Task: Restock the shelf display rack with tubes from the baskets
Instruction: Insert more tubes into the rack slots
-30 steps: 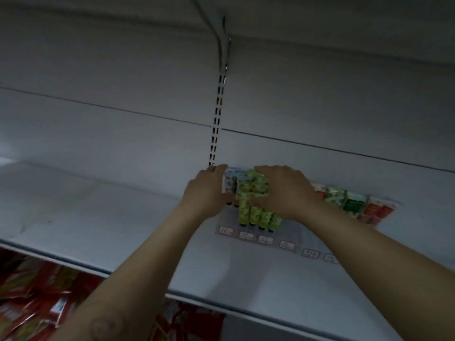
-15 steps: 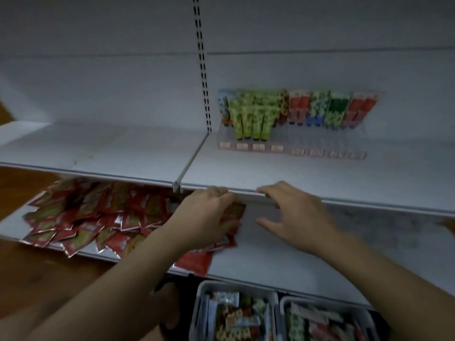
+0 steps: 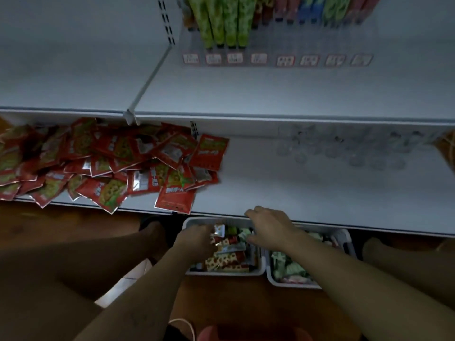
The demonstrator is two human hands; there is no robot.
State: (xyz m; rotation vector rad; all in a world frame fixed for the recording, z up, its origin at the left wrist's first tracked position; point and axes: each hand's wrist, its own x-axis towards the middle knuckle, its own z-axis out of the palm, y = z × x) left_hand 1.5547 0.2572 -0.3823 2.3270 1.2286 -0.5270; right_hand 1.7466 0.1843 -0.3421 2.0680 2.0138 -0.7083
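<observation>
Two white baskets stand on the floor under the lowest shelf. The left basket (image 3: 225,273) holds several red, yellow and green tubes (image 3: 227,259); the right basket (image 3: 290,284) holds pale green ones. My left hand (image 3: 197,239) is down in the left basket with its fingertips among the tubes; whether it grips one is hidden. My right hand (image 3: 268,226) hovers over the same basket's far right corner, fingers loosely spread and holding nothing. The clear display rack (image 3: 246,59) sits at the back of the upper shelf, with green tubes (image 3: 221,20) standing in it.
A heap of red snack packets (image 3: 110,163) covers the left half of the lower shelf (image 3: 295,188), some overhanging its front edge. Clear cups (image 3: 344,148) lie at the back right of that shelf. My knees flank the baskets.
Both hands left the green tubes in the rack, came down past the shelf edges and now reach into the left basket. The view has tilted down to the floor.
</observation>
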